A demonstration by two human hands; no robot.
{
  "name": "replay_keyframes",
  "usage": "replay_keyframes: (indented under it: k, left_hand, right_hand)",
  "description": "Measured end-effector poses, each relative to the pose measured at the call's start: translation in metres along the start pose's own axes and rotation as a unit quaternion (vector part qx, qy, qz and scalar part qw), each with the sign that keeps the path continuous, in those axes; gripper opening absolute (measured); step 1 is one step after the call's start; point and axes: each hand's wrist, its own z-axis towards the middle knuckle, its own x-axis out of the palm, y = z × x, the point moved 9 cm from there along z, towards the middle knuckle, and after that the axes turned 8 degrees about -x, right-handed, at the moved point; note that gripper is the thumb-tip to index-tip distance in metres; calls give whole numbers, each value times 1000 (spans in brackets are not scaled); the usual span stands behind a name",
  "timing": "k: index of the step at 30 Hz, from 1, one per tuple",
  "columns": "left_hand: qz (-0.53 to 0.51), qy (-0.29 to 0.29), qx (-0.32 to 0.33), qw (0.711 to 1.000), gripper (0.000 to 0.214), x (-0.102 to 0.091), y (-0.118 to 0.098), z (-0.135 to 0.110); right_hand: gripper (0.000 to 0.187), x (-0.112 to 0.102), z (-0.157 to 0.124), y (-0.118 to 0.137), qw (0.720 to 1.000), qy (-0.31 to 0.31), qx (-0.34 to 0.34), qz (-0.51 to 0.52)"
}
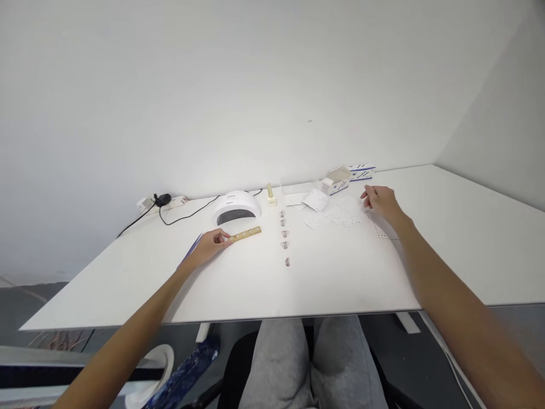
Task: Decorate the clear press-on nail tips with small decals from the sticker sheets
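Observation:
My left hand [208, 245] is closed around the near end of a narrow yellowish strip [247, 233], which points right above the table. Pale spots show along its top. A blue, pen-like stick [193, 247] lies beside the left wrist. On the right, my right hand [381, 200] has its fingers bent together over a sheet with rows of small red dots [378, 228]. Whatever its fingertips may pinch is too small to make out. Between the hands, several small shiny clear pieces [285, 233] form a column on the table.
A white nail lamp [238, 199] stands behind my left hand, its cable running to a power strip [176, 203]. Near the wall are a small bottle [271, 199], a clear tray [298, 187], an opened carton [338, 180] and another box [361, 171]. Pale sticker sheets [315, 220] lie mid-table.

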Motion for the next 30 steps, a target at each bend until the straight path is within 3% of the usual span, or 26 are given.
replay_keyframes:
  k: [11,16,19,25,30]
  left_hand:
    - [31,21,-12,999,35,5,2,26]
    - [58,70,14,996,34,2,-13,25]
    - [72,68,36,994,33,-4,-26,26]
    - [45,-3,154,987,17,-5,-77,33]
    - [3,-48,303,952,19,19,-108,12]
  right_hand:
    - [19,25,-2,34,998,24,-49,13]
    - [39,33,-9,55,996,17,-84,23]
    - [41,37,-13,72,992,11,-118,29]
    - [37,57,-25,94,987,22,-156,40]
    - [37,78,-31,91,986,59,-153,24]
